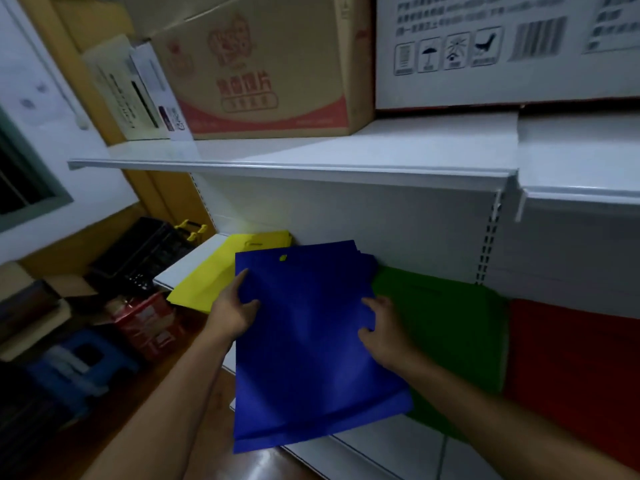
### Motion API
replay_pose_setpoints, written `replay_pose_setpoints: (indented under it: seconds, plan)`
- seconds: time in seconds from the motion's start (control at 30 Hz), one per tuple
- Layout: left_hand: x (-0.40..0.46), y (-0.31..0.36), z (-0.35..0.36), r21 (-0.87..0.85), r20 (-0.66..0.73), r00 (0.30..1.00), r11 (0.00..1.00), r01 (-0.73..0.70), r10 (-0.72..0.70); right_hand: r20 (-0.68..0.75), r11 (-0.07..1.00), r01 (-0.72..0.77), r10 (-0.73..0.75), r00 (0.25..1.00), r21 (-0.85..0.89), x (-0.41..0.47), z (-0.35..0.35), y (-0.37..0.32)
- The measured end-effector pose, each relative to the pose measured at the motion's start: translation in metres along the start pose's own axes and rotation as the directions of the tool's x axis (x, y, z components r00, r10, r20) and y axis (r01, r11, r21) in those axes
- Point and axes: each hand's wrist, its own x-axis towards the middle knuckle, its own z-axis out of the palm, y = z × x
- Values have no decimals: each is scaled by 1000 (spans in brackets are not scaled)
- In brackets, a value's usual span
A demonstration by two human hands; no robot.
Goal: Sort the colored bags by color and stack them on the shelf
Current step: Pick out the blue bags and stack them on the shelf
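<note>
A stack of blue bags [308,344] lies on the white lower shelf [377,445], its near end hanging over the front edge. My left hand [233,311] grips the stack's left edge, thumb on top. My right hand [384,329] lies on the right side, fingers bent over the right edge. Yellow bags [214,275] lie to the left, partly under the blue ones. Green bags [453,327] lie to the right, and red bags [571,372] further right.
An upper white shelf [294,161] carries a brown cardboard box [263,67] and a white carton [502,46]. On the floor at left stand a black crate [145,251], a red box [149,323] and a blue stool [83,362].
</note>
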Motion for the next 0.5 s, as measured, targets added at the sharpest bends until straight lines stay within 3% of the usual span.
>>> replay_pose_setpoints:
  seconds: [0.1, 0.27, 0.5]
  plan:
    - [34, -17, -2, -16, -3, 999, 999, 37, -37, 21, 999, -21, 22, 1000, -28, 28, 19, -5]
    - [93, -47, -2, 109, -48, 999, 994, 2, 3, 1, 994, -68, 68, 998, -84, 65, 49, -8]
    - [169, -43, 27, 207, 170, 980, 968, -140, 105, -91, 960, -208, 193, 977, -190, 101, 85, 1]
